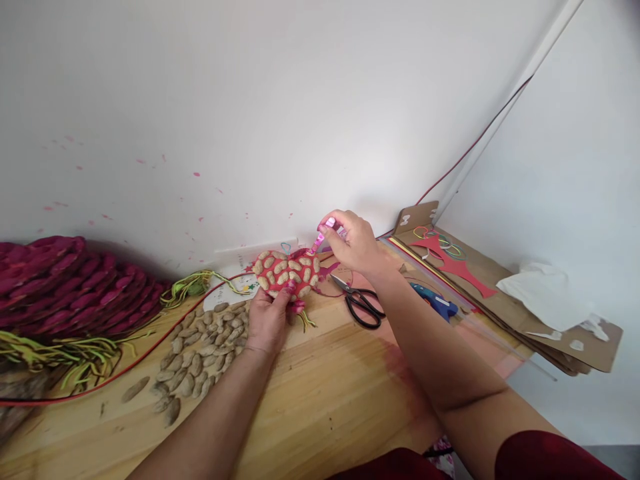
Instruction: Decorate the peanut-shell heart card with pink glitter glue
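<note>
In the head view, the left hand point(273, 320) holds a red heart point(289, 270) with peanuts stuck all over its front; the thumb presses on its lower part, and yellow threads point(305, 321) hang below it; the heart is up over the back of the wooden table point(320, 400), near the white wall point(280, 120) with its pink spots. The right hand point(351, 241) pinches a short white stick point(323, 235) with pink smears; the stick slants down to the heart's top right edge, but whether it touches is hard to tell.

Loose peanuts point(210, 347) lie in a heap beside the left arm; farther left is a tall pile of dark pink pieces point(75, 287) with yellow and green yarn tails point(95, 350); black-handled scissors point(361, 303) lie between the two arms; past the right arm are a blue tool point(434, 300), brown cardboard point(510, 313) and a red paper cutout point(457, 265).
</note>
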{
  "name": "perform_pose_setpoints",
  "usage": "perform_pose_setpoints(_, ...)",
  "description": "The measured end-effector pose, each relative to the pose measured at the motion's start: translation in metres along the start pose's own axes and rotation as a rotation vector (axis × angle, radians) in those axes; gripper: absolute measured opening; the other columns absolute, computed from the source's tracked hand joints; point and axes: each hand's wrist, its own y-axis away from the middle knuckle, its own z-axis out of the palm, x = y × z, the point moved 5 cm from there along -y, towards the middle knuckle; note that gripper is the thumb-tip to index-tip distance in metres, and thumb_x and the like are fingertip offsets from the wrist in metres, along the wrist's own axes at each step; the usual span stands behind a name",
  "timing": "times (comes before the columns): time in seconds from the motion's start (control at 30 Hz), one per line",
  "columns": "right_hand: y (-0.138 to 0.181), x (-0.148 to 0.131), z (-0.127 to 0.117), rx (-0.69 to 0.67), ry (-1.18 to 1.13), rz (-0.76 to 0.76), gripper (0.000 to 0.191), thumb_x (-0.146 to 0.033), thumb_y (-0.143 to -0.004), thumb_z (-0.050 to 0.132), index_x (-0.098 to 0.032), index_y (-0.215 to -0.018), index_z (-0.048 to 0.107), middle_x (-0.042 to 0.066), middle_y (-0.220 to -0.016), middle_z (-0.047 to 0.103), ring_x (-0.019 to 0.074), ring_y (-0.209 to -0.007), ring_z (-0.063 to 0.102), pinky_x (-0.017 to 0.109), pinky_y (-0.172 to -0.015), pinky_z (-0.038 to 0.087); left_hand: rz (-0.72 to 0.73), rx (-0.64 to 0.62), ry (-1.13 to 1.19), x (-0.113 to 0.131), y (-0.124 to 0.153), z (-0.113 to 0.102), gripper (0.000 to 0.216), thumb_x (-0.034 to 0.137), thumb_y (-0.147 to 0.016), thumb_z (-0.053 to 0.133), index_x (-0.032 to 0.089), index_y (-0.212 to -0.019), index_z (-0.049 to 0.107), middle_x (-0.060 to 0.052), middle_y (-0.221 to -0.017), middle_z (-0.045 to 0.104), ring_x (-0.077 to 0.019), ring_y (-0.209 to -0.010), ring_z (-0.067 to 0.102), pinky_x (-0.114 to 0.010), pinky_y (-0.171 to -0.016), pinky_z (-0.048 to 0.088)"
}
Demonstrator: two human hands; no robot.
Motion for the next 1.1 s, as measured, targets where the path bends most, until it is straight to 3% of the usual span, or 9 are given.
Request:
perform_pose_setpoints(0.43, 0.0002, 0.0018, 0.0032, -0.031, 0.023, -0.030, 0.017, -0.034, -0.097, 0.059, -0.023, -0.088, 0.068, 0.004, -0.086, 0.073, 0.0215, -0.085, 0.063, 0.035, -0.083, 0.042, 0.016, 0.014, 0.006, 0.0019, 0.0001, 0.0015, 0.065, 0.045, -0.044, 0.101, 0.018, -0.089, 0.063, 0.002, -0.069, 0.073, -0.0120, -0.043, 0.060, -0.022, -0.040, 0.047)
perform_pose_setpoints(0.63, 0.0009, -0.0011, 0.0032, -0.038, -0.033, -0.060, 0.017, -0.034, -0.099, 0.057, -0.024, -0.090, 0.067, 0.004, -0.093, 0.077, 0.0214, -0.090, 0.064, 0.035, -0.088, 0.045, 0.009, 0.007, 0.000, 0.0018, 0.0006, 0.0018, 0.064, 0.045, -0.046, 0.101, 0.018, -0.090, 0.063, 0.002, -0.068, 0.072, -0.0118, -0.042, 0.059, -0.022, -0.040, 0.046)
perform_pose_setpoints(1.1, 0.0000, 0.0034, 0.0032, -0.082, -0.018, -0.021, 0.015, -0.032, -0.097, 0.058, -0.024, -0.089, 0.067, 0.003, -0.087, 0.073, 0.0203, -0.085, 0.062, 0.034, -0.082, 0.043, -0.011, 0.004, -0.039, 0.0043, 0.0025, 0.0016, 0.062, 0.045, -0.047, 0.099, 0.019, -0.088, 0.060, 0.002, -0.069, 0.072, -0.0127, -0.043, 0.060, -0.022, -0.040, 0.045)
